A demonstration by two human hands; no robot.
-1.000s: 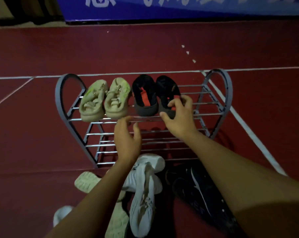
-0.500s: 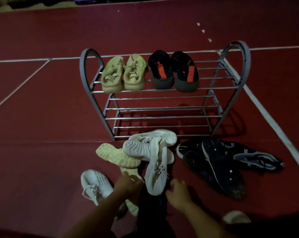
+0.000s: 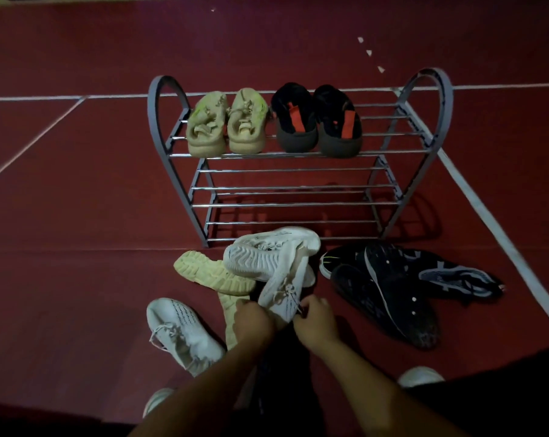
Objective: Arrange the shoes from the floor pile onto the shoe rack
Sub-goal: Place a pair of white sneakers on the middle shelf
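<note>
A grey metal shoe rack [image 3: 437, 99] stands on the red floor. Its top shelf holds a beige pair [image 3: 225, 124] on the left and a black pair with orange straps [image 3: 317, 121] beside it. The lower shelves are bare. In front lies the pile: a white sneaker [image 3: 285, 294] pointing at me, another white one on its side [image 3: 266, 253], cream soles [image 3: 210, 272], a lone white sneaker [image 3: 181, 329] and black sneakers [image 3: 389, 294]. My left hand [image 3: 254, 320] and right hand [image 3: 314, 320] both grip the near end of the white sneaker.
White court lines [image 3: 487, 216] cross the red floor to the right of and behind the rack. A dark shoe [image 3: 282, 367] lies under my forearms, hard to make out. My own white shoe tips [image 3: 421, 375] show at the bottom edge.
My hands left the black pair on the top shelf and came down to the pile, where they now hold the white sneaker. The view tilted downward.
</note>
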